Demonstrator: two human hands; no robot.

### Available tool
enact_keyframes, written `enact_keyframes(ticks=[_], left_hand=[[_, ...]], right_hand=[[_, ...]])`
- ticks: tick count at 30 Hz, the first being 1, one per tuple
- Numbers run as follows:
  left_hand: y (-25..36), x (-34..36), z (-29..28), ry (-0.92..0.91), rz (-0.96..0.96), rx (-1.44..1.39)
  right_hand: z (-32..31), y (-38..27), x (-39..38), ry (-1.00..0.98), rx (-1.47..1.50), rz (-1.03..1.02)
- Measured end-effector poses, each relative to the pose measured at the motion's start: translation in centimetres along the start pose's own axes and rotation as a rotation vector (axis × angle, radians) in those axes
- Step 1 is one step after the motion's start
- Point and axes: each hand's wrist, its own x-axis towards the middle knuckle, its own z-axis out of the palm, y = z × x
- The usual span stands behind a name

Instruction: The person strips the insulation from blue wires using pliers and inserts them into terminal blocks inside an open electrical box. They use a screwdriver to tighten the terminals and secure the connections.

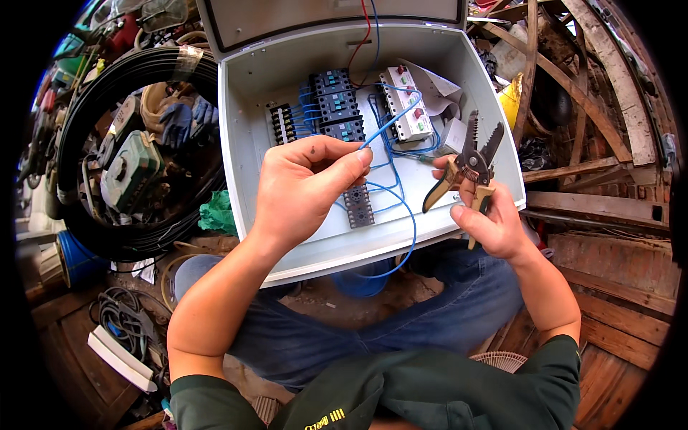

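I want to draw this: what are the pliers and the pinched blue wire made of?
The pliers look like dark, dull metal at the toothed blades; tan and black grips, possibly plastic or rubber. The blue wire seems plastic coated: smooth, even colour, slightly shiny.

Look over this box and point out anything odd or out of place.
Two things stand out. A loop of blue wire dips over the front edge of the box, while other wires stay inside. Also, a curled sheet of paper sits behind the white switches, loose-looking among the fittings. No spill is visible inside.
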Motion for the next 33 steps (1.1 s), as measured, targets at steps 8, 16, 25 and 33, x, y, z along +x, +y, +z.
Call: enact_keyframes(ticks=[8, 16, 25, 33], left_hand=[[0.1, -0.8, 1.2, -0.050, -0.005, 0.034], [-1.0, -0.5, 1.6, -0.105, 0.014, 0.022], [-1.1, -0.4, 1.1, -0.219, 0.147, 0.344], [-0.9, -0.5, 0.8, -0.296, 0.042, 0.206]], right_hand=[[1.8, -1.3, -0.1, -0.136, -0.472, -0.126], [2.6, -1.0, 0.3, -0.024, -0.628, -0.134], [3.9, -1.0, 1.2, 0.033, -0.717, -0.300], [3.5, -1.2, 0.9, 0.071, -0.742, -0.321]])
